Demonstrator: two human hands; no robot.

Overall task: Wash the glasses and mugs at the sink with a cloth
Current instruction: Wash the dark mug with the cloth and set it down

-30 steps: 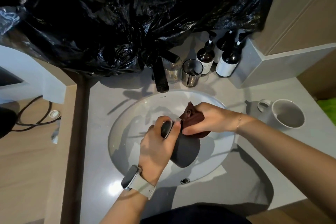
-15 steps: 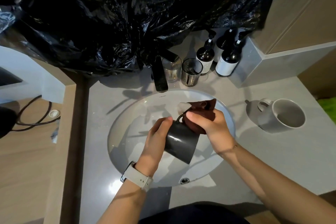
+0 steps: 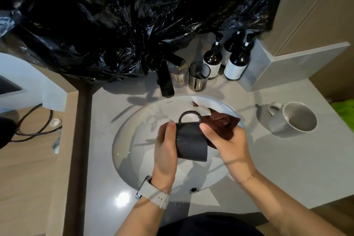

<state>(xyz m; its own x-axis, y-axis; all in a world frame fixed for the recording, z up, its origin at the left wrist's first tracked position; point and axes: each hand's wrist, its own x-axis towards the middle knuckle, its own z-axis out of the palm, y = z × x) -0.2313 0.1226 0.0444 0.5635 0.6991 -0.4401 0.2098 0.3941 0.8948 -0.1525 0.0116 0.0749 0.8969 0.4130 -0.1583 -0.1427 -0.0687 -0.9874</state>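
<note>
Head cam | left hand (image 3: 165, 151) grips black mug (image 3: 190, 142) over the sink (image 3: 122, 140) | mug's now turned handle-up, right hand (image 3: 226, 140) clutching brown cloth (image 3: 220, 122) moved to its side | outside's getting wiped

Dark mug (image 3: 189, 140) held over the sink (image 3: 126, 140)

The left hand (image 3: 165, 151) grips the mug's side, handle pointing away; the right hand (image 3: 228, 143) presses a brown cloth (image 3: 222, 124) to its other side. A grey mug (image 3: 293, 119) lies tipped near the counter's (image 3: 268, 159) right edge, glasses (image 3: 198, 76) behind the basin.
</note>
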